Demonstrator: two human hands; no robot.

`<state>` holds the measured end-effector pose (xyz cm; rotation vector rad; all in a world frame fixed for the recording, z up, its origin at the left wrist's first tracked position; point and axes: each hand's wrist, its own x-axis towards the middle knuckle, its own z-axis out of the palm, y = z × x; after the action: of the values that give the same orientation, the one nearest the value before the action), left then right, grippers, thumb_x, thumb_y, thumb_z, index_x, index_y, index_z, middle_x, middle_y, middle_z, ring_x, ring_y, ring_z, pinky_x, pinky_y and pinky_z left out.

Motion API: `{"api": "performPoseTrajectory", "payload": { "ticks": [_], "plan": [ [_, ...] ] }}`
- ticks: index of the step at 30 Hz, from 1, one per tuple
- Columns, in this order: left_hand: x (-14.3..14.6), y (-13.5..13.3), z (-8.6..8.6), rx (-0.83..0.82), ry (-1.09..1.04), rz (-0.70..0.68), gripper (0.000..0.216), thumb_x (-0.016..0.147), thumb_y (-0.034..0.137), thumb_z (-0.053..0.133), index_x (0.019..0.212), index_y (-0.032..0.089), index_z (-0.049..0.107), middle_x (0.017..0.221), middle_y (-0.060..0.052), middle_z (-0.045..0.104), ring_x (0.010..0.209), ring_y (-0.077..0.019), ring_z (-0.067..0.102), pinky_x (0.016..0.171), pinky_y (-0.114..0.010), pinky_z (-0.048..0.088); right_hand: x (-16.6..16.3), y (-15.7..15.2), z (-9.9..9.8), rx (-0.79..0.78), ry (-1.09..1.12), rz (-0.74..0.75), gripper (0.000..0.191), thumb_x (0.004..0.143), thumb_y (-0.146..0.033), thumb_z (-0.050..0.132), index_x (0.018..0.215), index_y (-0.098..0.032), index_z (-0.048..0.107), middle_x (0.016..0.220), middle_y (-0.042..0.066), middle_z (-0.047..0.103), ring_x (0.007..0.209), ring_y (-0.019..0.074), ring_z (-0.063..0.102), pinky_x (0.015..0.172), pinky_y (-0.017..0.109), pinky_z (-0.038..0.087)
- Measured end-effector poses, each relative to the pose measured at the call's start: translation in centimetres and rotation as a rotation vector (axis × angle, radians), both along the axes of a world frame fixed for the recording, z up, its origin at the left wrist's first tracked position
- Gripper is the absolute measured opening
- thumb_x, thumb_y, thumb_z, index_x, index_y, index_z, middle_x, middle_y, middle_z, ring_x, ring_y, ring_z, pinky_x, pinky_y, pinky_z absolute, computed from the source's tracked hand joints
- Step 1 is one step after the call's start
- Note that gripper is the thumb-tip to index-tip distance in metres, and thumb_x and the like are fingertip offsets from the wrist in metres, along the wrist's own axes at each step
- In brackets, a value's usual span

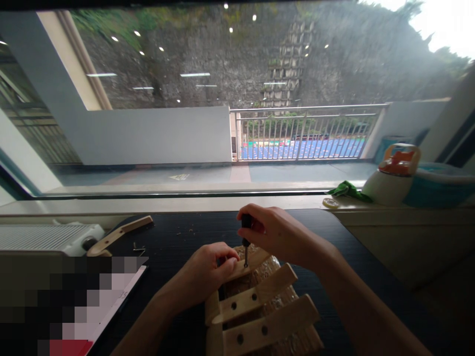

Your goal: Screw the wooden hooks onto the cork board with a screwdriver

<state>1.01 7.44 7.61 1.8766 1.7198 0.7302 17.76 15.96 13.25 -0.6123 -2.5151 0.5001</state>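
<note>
The black counter (pixel 166 232) carries a slatted wooden piece (pixel 280 300) near its middle; on the far slat (pixel 256 260), the left hand (pixel 214 264) rests, fingers curled, its hold unclear; the right hand (pixel 269 228) grips an upright screwdriver (pixel 245 241), tip on that slat.

The screwdriver (pixel 245 241) has a black handle (pixel 245 223) and a grey metal shaft (pixel 246 254). The wooden slats (pixel 276 283) are pale tan, marked with dark round spots; the base (pixel 265 273) beneath is a mottled, glinting brown. Fine lighter streaks run through the black worktop (pixel 178 228). The cloth (pixel 347 189) is bright green, the jug (pixel 388 186) white with an orange top (pixel 402 158), the basin (pixel 440 187) teal, the heater (pixel 52 237) white with grey stripes.
</note>
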Motion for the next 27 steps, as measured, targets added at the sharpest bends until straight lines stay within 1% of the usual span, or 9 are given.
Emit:
{"api": "performPoseTrajectory", "payload": {
  "ticks": [3, 7, 10, 13, 18, 27],
  "plan": [
    [0.0, 0.0, -0.1, -0.002, 0.001, 0.011, 0.027, 0.081, 0.027, 0.044, 0.081, 0.017, 0.069, 0.076, -0.001, 0.064, 0.067, -0.0147, 0.053, 0.059, -0.023, 0.037, 0.0, 0.1, 0.0, -0.002, 0.004, -0.007, 0.019, 0.080, -0.029, 0.055, 0.096, -0.020, 0.058, 0.068, -0.001, 0.058, 0.059, 0.0098, 0.048, 0.055, 0.023, 0.034],
    [0.0, 0.1, 0.1, -0.005, -0.002, 0.011, 0.026, 0.081, 0.027, 0.045, 0.081, 0.017, 0.069, 0.078, -0.001, 0.065, 0.071, -0.0156, 0.055, 0.062, -0.023, 0.038, 0.5, 0.2, 0.6, -0.092, 0.099, 0.031, 0.018, 0.081, -0.029, 0.055, 0.096, -0.020, 0.058, 0.066, -0.002, 0.058, 0.060, 0.0095, 0.051, 0.057, 0.022, 0.038],
    [0.0, 0.1, 0.2, 0.001, -0.008, 0.014, 0.025, 0.081, 0.026, 0.045, 0.082, 0.018, 0.069, 0.079, -0.001, 0.066, 0.071, -0.0157, 0.056, 0.063, -0.023, 0.039, 1.0, 0.2, 0.9, -0.118, 0.172, -0.010, 0.020, 0.083, -0.030, 0.053, 0.100, -0.020, 0.056, 0.065, -0.002, 0.059, 0.058, 0.0094, 0.052, 0.057, 0.022, 0.038],
    [0.0, 0.1, 0.1, 0.004, -0.002, 0.014, 0.025, 0.081, 0.026, 0.045, 0.082, 0.017, 0.069, 0.078, -0.001, 0.066, 0.069, -0.0152, 0.055, 0.062, -0.023, 0.038, 1.0, 0.3, 0.7, -0.101, 0.125, -0.040, 0.018, 0.083, -0.028, 0.052, 0.099, -0.021, 0.057, 0.064, -0.003, 0.059, 0.056, 0.0090, 0.051, 0.057, 0.022, 0.037],
    [-0.2, 0.1, -0.3, -0.013, -0.014, 0.006, 0.025, 0.083, 0.028, 0.045, 0.082, 0.018, 0.068, 0.077, 0.000, 0.064, 0.067, -0.0141, 0.053, 0.060, -0.023, 0.037, 0.2, 0.4, -0.2, -0.041, 0.015, 0.012, 0.018, 0.081, -0.027, 0.053, 0.096, -0.020, 0.059, 0.067, -0.002, 0.059, 0.057, 0.0087, 0.049, 0.056, 0.022, 0.034],
    [-0.2, 0.1, -0.4, -0.012, -0.017, 0.010, 0.025, 0.082, 0.027, 0.045, 0.083, 0.018, 0.068, 0.076, 0.000, 0.063, 0.066, -0.0138, 0.051, 0.058, -0.023, 0.037, -0.1, 0.7, -0.9, -0.044, 0.021, -0.014, 0.014, 0.081, -0.029, 0.052, 0.092, -0.021, 0.058, 0.067, -0.002, 0.059, 0.058, 0.0087, 0.049, 0.055, 0.022, 0.032]
  ]
}}
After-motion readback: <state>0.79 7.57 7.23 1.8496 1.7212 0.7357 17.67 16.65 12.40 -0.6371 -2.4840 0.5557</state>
